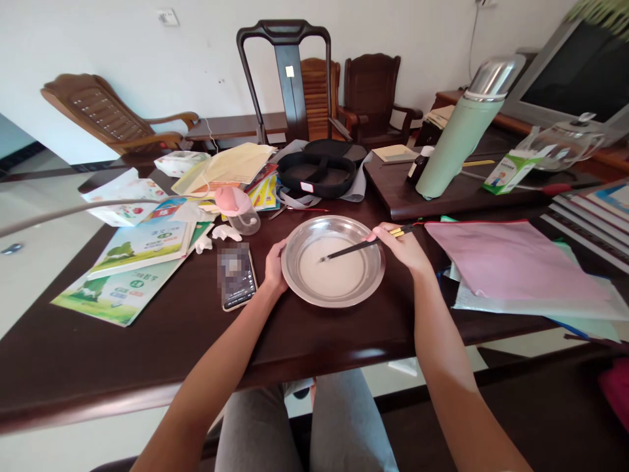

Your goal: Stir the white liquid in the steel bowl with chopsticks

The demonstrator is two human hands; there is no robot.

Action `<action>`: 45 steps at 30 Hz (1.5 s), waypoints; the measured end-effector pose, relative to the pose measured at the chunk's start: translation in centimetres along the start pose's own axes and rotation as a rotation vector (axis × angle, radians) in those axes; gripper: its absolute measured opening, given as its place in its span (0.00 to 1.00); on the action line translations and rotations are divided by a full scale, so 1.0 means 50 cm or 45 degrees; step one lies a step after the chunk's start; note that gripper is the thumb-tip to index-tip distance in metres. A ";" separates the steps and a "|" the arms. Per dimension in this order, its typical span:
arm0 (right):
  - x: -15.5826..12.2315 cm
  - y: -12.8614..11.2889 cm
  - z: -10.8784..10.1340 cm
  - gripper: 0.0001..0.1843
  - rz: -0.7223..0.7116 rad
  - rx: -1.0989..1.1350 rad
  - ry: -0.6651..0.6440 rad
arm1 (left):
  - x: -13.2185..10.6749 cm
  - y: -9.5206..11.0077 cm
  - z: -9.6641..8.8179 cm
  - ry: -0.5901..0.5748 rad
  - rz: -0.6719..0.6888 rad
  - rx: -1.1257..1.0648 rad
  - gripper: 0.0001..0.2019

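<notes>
A round steel dish (362,287) with a pale white layer in it sits on the dark wooden table in front of me. My left hand (274,267) grips the dish's left rim, fingers curled on it. My right hand (400,246) is closed on a pair of dark chopsticks (361,246) with yellow-banded tops. Their tips dip into the white layer near the dish's middle.
A phone (236,276) lies just left of the dish. Picture books (132,259), papers and a pink-lidded cup (238,208) crowd the left. A black case (317,172), a green thermos (459,134), a pink folder (511,259), stacked books and a television stand behind and right. Chairs line the wall.
</notes>
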State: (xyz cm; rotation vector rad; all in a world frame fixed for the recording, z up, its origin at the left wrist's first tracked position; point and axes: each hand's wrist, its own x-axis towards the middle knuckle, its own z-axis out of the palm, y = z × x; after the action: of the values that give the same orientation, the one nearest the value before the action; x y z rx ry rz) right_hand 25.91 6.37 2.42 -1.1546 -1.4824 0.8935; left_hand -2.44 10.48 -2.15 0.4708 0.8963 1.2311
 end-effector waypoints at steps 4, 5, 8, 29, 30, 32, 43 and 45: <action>-0.001 0.009 -0.016 0.27 -0.021 0.043 0.247 | -0.003 0.001 0.002 -0.010 -0.004 0.011 0.09; -0.003 0.010 -0.018 0.27 -0.011 0.063 0.256 | -0.003 0.001 0.002 -0.011 -0.007 0.014 0.09; -0.005 0.005 -0.011 0.27 0.021 0.067 0.092 | -0.002 0.001 0.001 -0.001 -0.005 0.017 0.09; -0.002 0.011 -0.017 0.28 0.009 0.037 0.275 | -0.002 0.000 -0.001 -0.028 -0.015 0.013 0.10; -0.003 0.009 -0.016 0.28 0.019 0.048 0.254 | -0.001 0.000 -0.001 -0.030 -0.015 0.015 0.11; -0.004 0.002 -0.007 0.28 0.030 0.047 0.149 | -0.001 -0.001 -0.002 -0.024 -0.012 0.016 0.11; -0.003 0.012 -0.014 0.29 0.008 0.051 0.246 | -0.006 0.003 0.005 -0.011 -0.010 0.023 0.09; -0.003 0.005 -0.005 0.28 0.012 0.057 0.130 | -0.006 0.004 0.006 -0.009 -0.013 0.026 0.09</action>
State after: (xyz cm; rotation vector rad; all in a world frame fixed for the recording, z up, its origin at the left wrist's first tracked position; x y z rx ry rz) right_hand 26.19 6.30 2.18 -1.1587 -1.3692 0.8576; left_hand -2.34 10.29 -1.75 0.4861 0.9045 1.2115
